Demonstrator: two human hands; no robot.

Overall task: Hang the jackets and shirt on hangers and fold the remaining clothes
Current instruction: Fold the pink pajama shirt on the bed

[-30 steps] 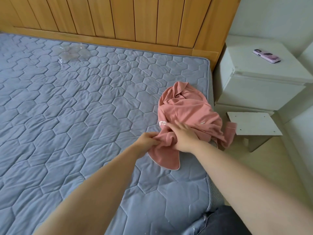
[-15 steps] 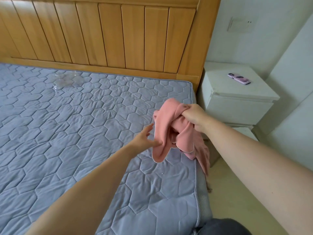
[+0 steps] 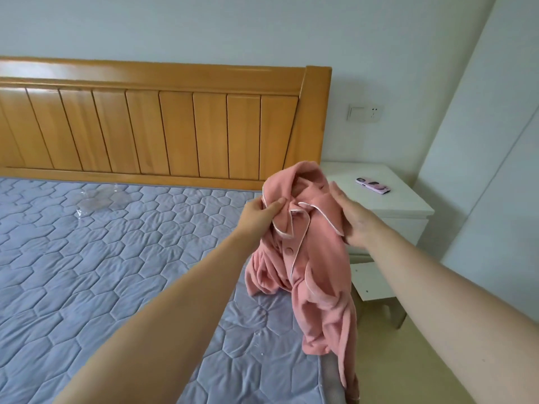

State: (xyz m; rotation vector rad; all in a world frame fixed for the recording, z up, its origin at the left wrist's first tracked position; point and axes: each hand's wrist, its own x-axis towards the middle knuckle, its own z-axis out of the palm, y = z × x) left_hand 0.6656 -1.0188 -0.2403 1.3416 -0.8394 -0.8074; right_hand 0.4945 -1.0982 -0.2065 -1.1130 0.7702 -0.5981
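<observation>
Hands are now sharing the pink shirt [image 3: 306, 258] in the air: the left hand [image 3: 264, 212] is pinching the piped collar between thumb and fingers, while the right hand [image 3: 354, 221] is pressing straight fingers against the opposite shoulder, its thumb hidden by cloth. 1 second ago the garment was lying crumpled on the bed [image 3: 116, 272] under both hands; half a second ago the right hand alone was hoisting it as a bunch. Now it is hanging open above the bed's right edge, just in front of the nightstand [image 3: 408, 211], showing a collar and a button placket. That is suggesting it is the shirt meant for a hanger, though no hanger is appearing in view. Its collar is pointing up toward the headboard [image 3: 175, 126] and its hem down, so the long axis is running near vertical, leaning slightly rightward at the bottom. The buttoned front is facing the person, and the lower cloth is trailing over the mattress corner.
</observation>
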